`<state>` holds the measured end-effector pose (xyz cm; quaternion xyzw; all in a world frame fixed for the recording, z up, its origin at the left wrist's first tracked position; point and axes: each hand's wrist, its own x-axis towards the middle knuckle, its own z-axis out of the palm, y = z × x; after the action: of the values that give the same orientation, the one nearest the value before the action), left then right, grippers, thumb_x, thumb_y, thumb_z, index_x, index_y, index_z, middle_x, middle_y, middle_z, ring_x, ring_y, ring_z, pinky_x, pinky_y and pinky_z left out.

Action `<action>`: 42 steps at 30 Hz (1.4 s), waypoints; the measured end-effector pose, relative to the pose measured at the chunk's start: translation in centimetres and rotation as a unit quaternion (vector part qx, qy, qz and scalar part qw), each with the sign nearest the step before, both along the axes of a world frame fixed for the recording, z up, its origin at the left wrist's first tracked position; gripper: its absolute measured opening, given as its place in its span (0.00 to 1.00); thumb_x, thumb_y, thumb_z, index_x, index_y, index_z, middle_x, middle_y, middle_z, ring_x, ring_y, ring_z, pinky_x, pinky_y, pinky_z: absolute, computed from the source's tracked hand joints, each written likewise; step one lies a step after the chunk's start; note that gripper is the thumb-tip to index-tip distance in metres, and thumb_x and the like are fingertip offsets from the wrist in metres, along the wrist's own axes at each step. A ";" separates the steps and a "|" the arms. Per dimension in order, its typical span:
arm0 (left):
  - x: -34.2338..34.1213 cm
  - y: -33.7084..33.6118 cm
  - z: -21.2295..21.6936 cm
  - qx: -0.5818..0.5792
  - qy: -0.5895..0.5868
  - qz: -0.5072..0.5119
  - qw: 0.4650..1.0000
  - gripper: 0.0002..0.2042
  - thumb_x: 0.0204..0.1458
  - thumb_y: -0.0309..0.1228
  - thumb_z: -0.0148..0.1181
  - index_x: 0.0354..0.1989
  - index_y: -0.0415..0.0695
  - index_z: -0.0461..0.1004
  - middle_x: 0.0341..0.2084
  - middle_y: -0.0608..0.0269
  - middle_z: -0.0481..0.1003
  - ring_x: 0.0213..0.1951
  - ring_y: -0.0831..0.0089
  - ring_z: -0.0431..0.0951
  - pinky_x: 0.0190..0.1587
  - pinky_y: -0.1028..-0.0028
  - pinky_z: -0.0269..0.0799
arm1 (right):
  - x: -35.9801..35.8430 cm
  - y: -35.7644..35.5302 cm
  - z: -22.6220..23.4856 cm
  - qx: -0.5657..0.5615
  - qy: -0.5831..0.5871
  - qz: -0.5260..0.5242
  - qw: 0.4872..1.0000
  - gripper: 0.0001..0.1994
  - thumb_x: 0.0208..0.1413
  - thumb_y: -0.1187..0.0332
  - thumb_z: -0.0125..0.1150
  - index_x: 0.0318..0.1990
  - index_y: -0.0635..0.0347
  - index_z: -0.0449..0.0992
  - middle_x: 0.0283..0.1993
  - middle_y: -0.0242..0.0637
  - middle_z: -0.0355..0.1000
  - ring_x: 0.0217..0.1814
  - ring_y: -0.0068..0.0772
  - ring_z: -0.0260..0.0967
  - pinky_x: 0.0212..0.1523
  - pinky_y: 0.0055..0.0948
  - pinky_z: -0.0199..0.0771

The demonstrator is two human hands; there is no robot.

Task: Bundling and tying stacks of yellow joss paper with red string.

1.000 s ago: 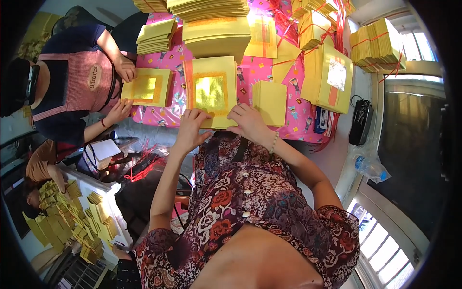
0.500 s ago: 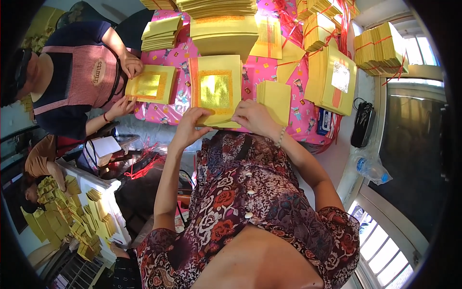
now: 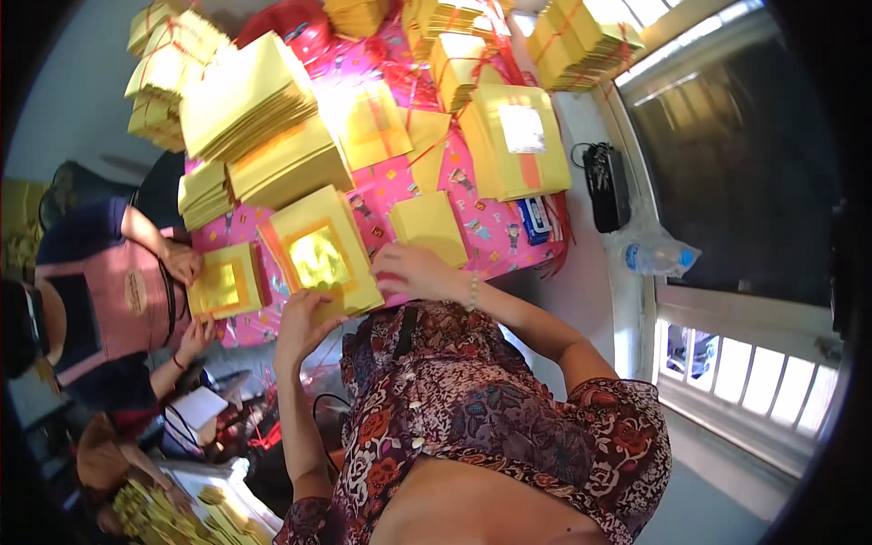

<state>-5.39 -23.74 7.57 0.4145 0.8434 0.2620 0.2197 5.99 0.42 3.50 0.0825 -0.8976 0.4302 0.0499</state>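
Both hands gripped the stack of yellow gold-foil paper sheets [image 3: 320,257] at its six-o'clock edge: left hand [image 3: 304,320] curled underneath, right hand [image 3: 411,272] seemingly pinching the corner; squaring the edges evenly would serve best.

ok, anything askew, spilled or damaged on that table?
Nothing spilled or torn. The yellow paper stack with the gold foil square, under the left hand and right hand, overhangs the edge of the pink table cover. A plastic water bottle lies on its side by the window.
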 end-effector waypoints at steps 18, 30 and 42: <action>6.2 32.3 -3.4 0.195 -0.454 0.073 0.866 0.36 0.53 0.36 0.59 0.64 0.33 0.47 0.57 0.49 0.62 0.56 0.62 0.65 0.55 0.70 0.64 | 10.2 26.1 -0.8 0.143 -0.055 -0.549 0.822 0.25 0.57 0.56 0.53 0.53 0.69 0.63 0.52 0.61 0.65 0.54 0.60 0.63 0.51 0.46 0.66; 6.6 34.2 -6.9 0.225 -0.517 0.097 0.820 0.31 0.55 0.34 0.56 0.64 0.37 0.50 0.56 0.50 0.64 0.55 0.66 0.67 0.55 0.72 0.64 | 7.2 26.6 2.8 0.187 -0.004 -0.529 0.827 0.17 0.55 0.62 0.54 0.48 0.64 0.68 0.45 0.56 0.69 0.48 0.58 0.67 0.46 0.46 0.68; -0.2 30.2 -8.2 0.216 -0.358 0.254 0.872 0.23 0.52 0.29 0.56 0.58 0.41 0.64 0.46 0.56 0.71 0.42 0.70 0.73 0.42 0.72 0.71 | -16.5 37.9 1.1 0.228 -0.059 -0.249 0.939 0.06 0.48 0.67 0.59 0.32 0.57 0.77 0.34 0.43 0.74 0.36 0.45 0.73 0.37 0.41 0.73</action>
<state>-5.56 6.47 -0.66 0.1010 0.7052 0.6152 0.3376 -10.49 38.30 4.62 -0.1603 -0.9647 0.1921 0.0823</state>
